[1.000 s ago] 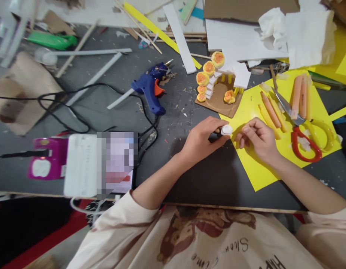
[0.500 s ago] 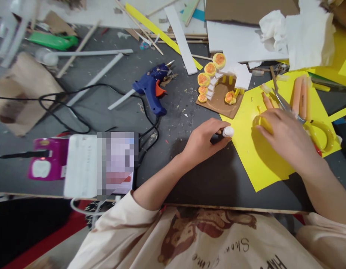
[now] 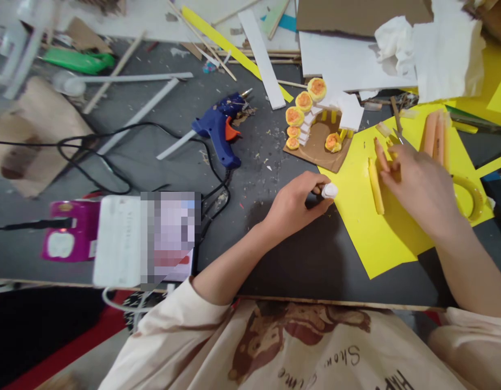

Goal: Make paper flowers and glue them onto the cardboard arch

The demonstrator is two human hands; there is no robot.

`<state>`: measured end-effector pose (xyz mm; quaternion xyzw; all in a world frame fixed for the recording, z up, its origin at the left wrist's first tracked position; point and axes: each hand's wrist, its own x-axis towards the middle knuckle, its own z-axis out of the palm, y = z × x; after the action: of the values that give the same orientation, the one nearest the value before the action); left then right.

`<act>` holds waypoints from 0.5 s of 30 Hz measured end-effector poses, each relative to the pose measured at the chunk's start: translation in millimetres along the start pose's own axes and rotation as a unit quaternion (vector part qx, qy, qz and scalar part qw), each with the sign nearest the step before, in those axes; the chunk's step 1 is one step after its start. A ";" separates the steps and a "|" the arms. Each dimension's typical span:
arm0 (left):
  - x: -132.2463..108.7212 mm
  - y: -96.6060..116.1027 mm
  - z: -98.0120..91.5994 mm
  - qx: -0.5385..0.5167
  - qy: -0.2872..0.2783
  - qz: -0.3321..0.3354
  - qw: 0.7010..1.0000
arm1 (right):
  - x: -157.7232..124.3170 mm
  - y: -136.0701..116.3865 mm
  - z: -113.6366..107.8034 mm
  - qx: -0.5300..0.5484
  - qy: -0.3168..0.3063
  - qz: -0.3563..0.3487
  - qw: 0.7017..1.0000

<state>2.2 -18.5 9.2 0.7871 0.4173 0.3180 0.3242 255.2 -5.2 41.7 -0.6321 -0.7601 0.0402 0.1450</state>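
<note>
Holding white piece (image 3: 330,190), right hand (image 3: 423,187) by sticks (image 3: 381,155)

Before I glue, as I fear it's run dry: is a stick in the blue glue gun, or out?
In: the white stick runs into the rear of the glue gun; how much remains inside is hidden.

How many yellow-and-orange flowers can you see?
6: five flowers in a curved row beside the white steps, and one flower on the right side of the brown cardboard base. More could be hidden.
</note>
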 end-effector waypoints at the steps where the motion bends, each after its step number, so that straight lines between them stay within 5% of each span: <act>1: 0.2 -0.4 0.0 0.000 0.000 0.009 1.000 | 0.0 -1.4 1.4 -0.005 -0.007 -0.005 1.000; 5: 1.0 -0.9 0.0 -0.010 0.004 0.028 1.000 | -0.3 -11.5 -6.3 0.011 -0.021 -0.010 1.000; 8: 1.1 -0.1 0.1 -0.015 0.004 0.027 1.000 | -4.7 -23.7 -14.5 0.152 -0.028 -0.017 0.988; 12: 0.0 -0.3 0.3 -0.017 0.005 0.023 1.000 | -18.5 -47.2 -2.6 0.434 -0.103 0.042 0.894; 15: -1.0 -1.4 1.0 -0.010 0.009 0.019 1.000 | -27.8 -60.7 18.1 0.545 -0.089 0.113 0.826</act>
<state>1.9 -19.0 7.3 0.7887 0.4017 0.3357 0.3224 197.0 -42.0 34.6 -0.5250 -0.5477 0.5201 0.3924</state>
